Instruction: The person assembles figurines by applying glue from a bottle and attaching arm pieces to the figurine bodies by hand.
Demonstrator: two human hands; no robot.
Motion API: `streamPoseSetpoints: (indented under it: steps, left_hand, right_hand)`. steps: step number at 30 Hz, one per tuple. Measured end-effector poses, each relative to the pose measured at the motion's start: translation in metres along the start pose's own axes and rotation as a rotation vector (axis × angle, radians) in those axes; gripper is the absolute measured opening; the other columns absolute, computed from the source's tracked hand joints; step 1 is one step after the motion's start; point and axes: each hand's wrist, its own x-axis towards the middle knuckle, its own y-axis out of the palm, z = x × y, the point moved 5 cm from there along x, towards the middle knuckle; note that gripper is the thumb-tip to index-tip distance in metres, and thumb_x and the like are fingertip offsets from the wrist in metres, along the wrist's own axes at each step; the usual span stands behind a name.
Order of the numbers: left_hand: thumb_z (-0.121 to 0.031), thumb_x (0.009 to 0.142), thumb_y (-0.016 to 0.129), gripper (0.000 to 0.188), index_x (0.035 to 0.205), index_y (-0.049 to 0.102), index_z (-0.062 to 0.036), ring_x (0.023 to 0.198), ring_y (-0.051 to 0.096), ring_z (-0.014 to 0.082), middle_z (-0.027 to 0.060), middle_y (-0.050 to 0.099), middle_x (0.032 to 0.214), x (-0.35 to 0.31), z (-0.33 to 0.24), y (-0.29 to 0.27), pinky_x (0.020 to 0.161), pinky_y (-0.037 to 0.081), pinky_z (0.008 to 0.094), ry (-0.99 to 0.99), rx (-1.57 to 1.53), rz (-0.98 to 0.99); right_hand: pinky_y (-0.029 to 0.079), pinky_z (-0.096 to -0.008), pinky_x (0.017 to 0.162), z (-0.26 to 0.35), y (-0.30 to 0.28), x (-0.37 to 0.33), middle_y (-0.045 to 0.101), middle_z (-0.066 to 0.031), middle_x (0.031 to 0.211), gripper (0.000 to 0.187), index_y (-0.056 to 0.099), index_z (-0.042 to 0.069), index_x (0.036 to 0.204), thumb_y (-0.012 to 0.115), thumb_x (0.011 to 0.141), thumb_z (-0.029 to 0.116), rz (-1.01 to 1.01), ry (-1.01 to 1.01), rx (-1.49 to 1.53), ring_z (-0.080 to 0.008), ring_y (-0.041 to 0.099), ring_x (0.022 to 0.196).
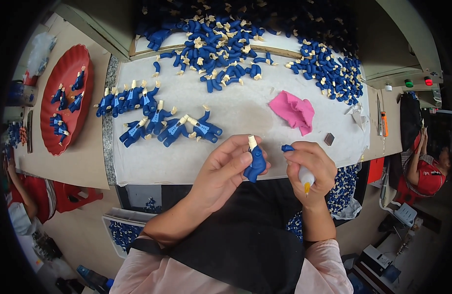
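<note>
My left hand [221, 164] pinches a blue toy figure body [256, 166] with a cream neck, held upright just over the table's near edge. Close by on the right, my right hand [316, 161] grips a small blue toy arm [287, 148] between thumb and forefinger. The same hand also holds a white squeeze bottle [305, 176] against the palm, its yellow nozzle tilted downward. Several headless blue figures [174, 130] with cream necks and hands lie in rows to the left of my hands.
A pink cloth [294, 111] and a small dark block [329, 139] lie beyond my right hand. Loose blue arms [211, 46] are heaped at the back, more [334, 73] at right. Several figures rest in a red tray [47, 110] at left. Other people sit at both sides.
</note>
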Motion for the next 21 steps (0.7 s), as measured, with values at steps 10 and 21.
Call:
streamPoseSetpoints:
  steps: [10,21]
  left_hand:
    - [-0.013,0.084,0.049,0.03,0.112,0.044,-0.0034,0.089,0.055,0.0233,0.012,0.052,0.098,0.0006,-0.0001,-0.0005,0.079,0.045,0.0328,0.003,-0.007,0.011]
    - [-0.008,0.086,0.046,0.028,0.113,0.044,-0.0025,0.087,0.056,0.0188,0.0092,0.054,0.095,0.0016,-0.0023,0.0015,0.078,0.044,0.0279,0.003,-0.046,0.016]
  right_hand:
    - [0.045,-0.0241,0.047,-0.0009,-0.0018,-0.0046,0.058,-0.0114,0.072,0.025,0.06,0.003,0.078,0.062,0.056,-0.009,-0.016,-0.028,0.02,-0.0201,0.058,0.058]
    - [0.047,-0.0263,0.056,-0.0021,0.0013,-0.005,0.059,-0.013,0.071,0.013,0.055,-0.001,0.077,0.057,0.065,-0.007,0.027,0.006,0.024,-0.0212,0.059,0.062]
